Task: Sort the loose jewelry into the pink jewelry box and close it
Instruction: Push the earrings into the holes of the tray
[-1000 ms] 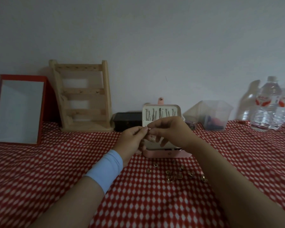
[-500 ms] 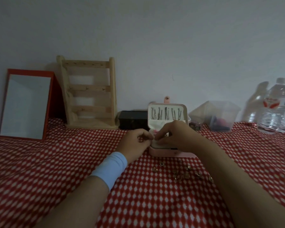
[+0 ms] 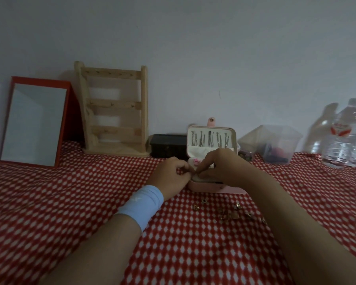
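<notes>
The pink jewelry box (image 3: 206, 187) stands open on the red checked cloth, its lid (image 3: 212, 138) upright with several silver pieces hanging inside. My left hand (image 3: 171, 177), with a light blue wristband, and my right hand (image 3: 220, 167) meet over the box's front left corner, fingertips curled together as if pinching something too small to make out. Several small gold jewelry pieces (image 3: 224, 212) lie loose on the cloth just in front of the box. My right hand hides most of the box's inside.
Along the wall stand a red-framed mirror (image 3: 33, 124), a wooden jewelry rack (image 3: 113, 114), a small black box (image 3: 169, 146), a clear plastic container (image 3: 273, 142) and water bottles (image 3: 345, 136). The checked tablecloth (image 3: 70, 202) covers the table.
Both hands have come down from in front of the lid to the box's front left corner, staying pinched together. The camera view has shifted a little.
</notes>
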{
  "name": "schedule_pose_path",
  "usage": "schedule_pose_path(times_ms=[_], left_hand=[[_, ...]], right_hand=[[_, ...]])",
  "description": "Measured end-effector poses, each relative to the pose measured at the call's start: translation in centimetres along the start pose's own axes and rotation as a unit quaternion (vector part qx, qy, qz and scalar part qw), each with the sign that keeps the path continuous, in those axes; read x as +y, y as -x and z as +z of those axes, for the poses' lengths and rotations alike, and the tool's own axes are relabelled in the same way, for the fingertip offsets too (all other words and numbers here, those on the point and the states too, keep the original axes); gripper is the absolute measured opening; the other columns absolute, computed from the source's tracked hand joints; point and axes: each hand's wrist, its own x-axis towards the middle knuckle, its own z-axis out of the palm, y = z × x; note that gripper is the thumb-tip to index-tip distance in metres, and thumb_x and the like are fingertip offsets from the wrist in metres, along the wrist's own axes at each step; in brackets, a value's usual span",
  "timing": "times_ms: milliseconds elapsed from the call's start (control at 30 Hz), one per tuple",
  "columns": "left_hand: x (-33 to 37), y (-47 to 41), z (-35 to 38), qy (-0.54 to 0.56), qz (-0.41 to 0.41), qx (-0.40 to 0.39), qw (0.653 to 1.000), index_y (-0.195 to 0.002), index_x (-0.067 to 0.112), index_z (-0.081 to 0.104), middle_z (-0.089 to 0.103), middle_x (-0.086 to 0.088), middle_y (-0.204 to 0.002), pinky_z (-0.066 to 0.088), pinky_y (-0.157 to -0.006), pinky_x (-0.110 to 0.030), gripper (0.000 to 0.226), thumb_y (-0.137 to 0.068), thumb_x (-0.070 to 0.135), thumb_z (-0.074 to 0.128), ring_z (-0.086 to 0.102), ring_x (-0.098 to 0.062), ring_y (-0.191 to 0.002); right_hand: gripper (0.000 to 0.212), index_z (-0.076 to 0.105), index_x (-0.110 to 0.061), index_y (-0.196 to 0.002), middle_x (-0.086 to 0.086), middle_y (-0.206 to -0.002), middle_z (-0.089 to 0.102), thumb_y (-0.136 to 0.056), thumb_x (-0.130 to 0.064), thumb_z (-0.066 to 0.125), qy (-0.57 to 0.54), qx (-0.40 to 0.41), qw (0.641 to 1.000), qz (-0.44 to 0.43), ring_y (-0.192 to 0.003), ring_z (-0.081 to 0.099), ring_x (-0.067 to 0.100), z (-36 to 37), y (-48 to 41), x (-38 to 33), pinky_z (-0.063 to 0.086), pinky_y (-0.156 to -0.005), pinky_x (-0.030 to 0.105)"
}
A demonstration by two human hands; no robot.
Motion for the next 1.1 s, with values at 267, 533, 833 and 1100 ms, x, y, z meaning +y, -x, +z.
schedule_pose_path(times_ms=[267, 533, 833, 1100], left_hand=[[0.0, 0.1, 0.1, 0.017, 0.054, 0.043, 0.997, -0.095, 0.026, 0.072, 0.060, 0.011, -0.101, 0.043, -0.081, -0.010, 0.011, -0.091, 0.019, 0.064, 0.057, -0.002, -0.093], [0.1, 0.2, 0.1, -0.046, 0.075, 0.008, 0.996, -0.097, 0.026, 0.072, 0.055, 0.017, -0.100, 0.040, -0.083, -0.009, 0.017, -0.093, 0.016, 0.059, 0.055, -0.001, -0.095], [3.3, 1.2, -3.0, -0.112, 0.031, -0.131, 0.985, -0.087, 0.034, 0.068, 0.065, 0.018, -0.087, 0.042, -0.071, -0.014, 0.013, -0.090, 0.022, 0.063, 0.058, 0.004, -0.076], [4.2, 2.1, -2.0, -0.115, 0.002, -0.136, 0.984, -0.096, 0.025, 0.070, 0.067, 0.010, -0.090, 0.047, -0.070, -0.017, 0.009, -0.091, 0.024, 0.063, 0.059, -0.001, -0.076]], right_hand=[[0.015, 0.079, -0.030, -0.104, -0.015, -0.091, 0.064, -0.092, -0.028, 0.071, 0.001, 0.021, 1.000, 0.011, -0.076, 0.051, -0.004, 0.3, 0.1, 0.2, 0.039, -0.069, 0.013], [0.014, 0.069, -0.029, -0.098, -0.016, -0.093, 0.065, -0.087, -0.029, 0.077, -0.054, 0.062, 0.997, 0.009, -0.080, 0.057, -0.001, -0.7, 1.0, -0.1, 0.048, -0.075, 0.018], [0.021, 0.079, -0.039, -0.099, -0.020, -0.095, 0.072, -0.078, -0.040, 0.081, 0.021, -0.147, 0.989, -0.008, -0.088, 0.061, -0.002, -1.3, 2.1, -1.0, 0.050, -0.083, 0.020], [0.017, 0.080, -0.032, -0.098, -0.014, -0.091, 0.075, -0.081, -0.036, 0.079, 0.039, -0.153, 0.987, -0.028, -0.085, 0.066, 0.002, -0.7, 2.1, -0.9, 0.051, -0.076, 0.018]])
